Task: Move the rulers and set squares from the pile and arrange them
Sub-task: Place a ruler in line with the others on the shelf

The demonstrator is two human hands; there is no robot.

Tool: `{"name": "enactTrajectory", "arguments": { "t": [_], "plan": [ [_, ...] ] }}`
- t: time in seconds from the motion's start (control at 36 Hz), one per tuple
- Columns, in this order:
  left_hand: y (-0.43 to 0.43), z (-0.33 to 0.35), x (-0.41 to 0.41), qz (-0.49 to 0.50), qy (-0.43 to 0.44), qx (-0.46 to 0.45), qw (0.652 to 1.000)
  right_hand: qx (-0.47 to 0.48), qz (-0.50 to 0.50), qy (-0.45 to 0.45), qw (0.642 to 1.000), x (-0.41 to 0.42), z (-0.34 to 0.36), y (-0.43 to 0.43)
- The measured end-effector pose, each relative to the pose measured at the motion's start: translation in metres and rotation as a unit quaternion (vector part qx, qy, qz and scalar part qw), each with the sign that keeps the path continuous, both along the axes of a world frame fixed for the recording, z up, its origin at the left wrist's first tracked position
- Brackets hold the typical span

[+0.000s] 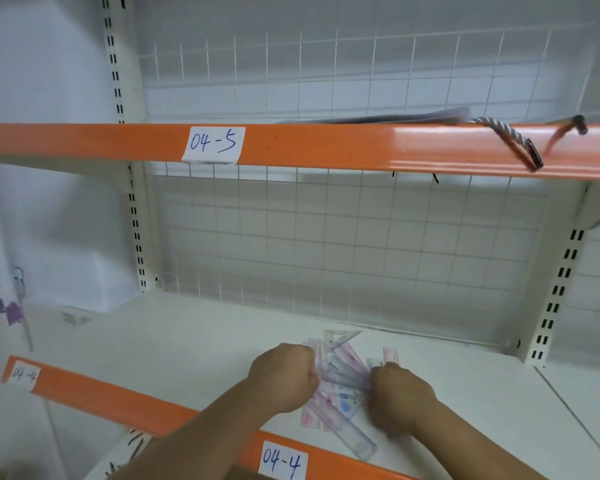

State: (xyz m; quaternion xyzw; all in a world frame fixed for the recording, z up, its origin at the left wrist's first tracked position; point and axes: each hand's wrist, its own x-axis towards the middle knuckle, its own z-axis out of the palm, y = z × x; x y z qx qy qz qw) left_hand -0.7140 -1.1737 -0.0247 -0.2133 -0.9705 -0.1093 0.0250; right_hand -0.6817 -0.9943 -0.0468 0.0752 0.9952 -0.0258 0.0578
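- Rulers and set squares lay in one pile (pixel 340 386) on the white shelf (pixel 187 341), near its front edge and right of the middle, between your two hands.
- Your left hand (pixel 284 372) was curled into a fist at the pile's left edge, fingers closed on the rulers there.
- Your right hand (pixel 399 396) sat on the pile's right side, blurred; can't tell whether it gripped anything.
- One set square (pixel 340 337) poked out at the back; one long ruler (pixel 357 441) stuck out toward the "04-4" label (pixel 281 460).
- Upper shelf carried a "04-5" label (pixel 213 143) and a rope (pixel 510 140) hanging over its edge.
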Motion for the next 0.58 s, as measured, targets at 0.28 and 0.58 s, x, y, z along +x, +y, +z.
{"name": "enactTrajectory", "arguments": {
  "t": [0.28, 0.58],
  "plan": [
    [-0.002, -0.004, -0.001, 0.01, -0.011, 0.001, 1.0, -0.029, -0.036, 0.009, 0.999, -0.008, -0.003, 0.007],
    [-0.004, -0.006, -0.003, 0.026, -0.04, -0.013, 0.999, -0.199, -0.075, 0.078, 0.974, -0.019, -0.002, 0.029]
  ]
}}
